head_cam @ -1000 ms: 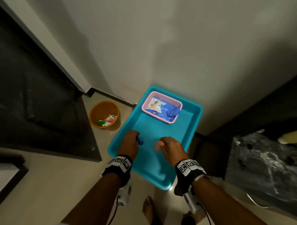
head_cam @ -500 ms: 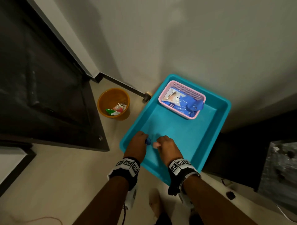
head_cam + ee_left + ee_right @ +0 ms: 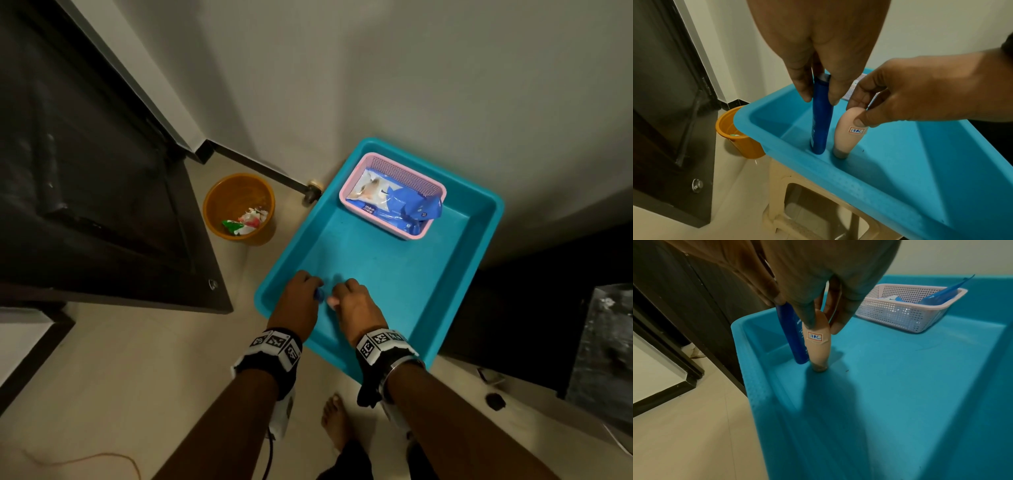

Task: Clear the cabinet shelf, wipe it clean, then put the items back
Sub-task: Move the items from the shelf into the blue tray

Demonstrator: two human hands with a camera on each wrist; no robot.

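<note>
A teal tub [image 3: 472, 253] [image 3: 838, 177] [image 3: 756, 369] sits on a beige plastic stool [image 3: 818, 203]. My left hand [image 3: 299, 301] [image 3: 816, 91] pinches a dark blue tube [image 3: 320, 295] [image 3: 821, 123] [image 3: 793, 337], which stands upright with its base on the tub floor near the front left corner. Right beside it my right hand [image 3: 352, 308] [image 3: 863, 113] [image 3: 822, 321] pinches a peach tube [image 3: 332, 301] [image 3: 849, 134] [image 3: 818, 344] labelled 17AC, cap down on the tub floor. A pink mesh basket [image 3: 435, 192] [image 3: 900, 309] with a blue wipes pack [image 3: 394, 205] sits at the tub's far end.
An orange bin [image 3: 239, 209] [image 3: 740, 134] with scraps stands on the floor left of the tub. A dark open door [image 3: 102, 205] is on the left, and dark furniture [image 3: 548, 308] on the right. My bare foot [image 3: 337, 421] is on the beige floor below.
Both hands have come closer together toward the tub's front left corner, and the two tubes have come down onto the tub floor. The head view has shifted, so the tub sits further right.
</note>
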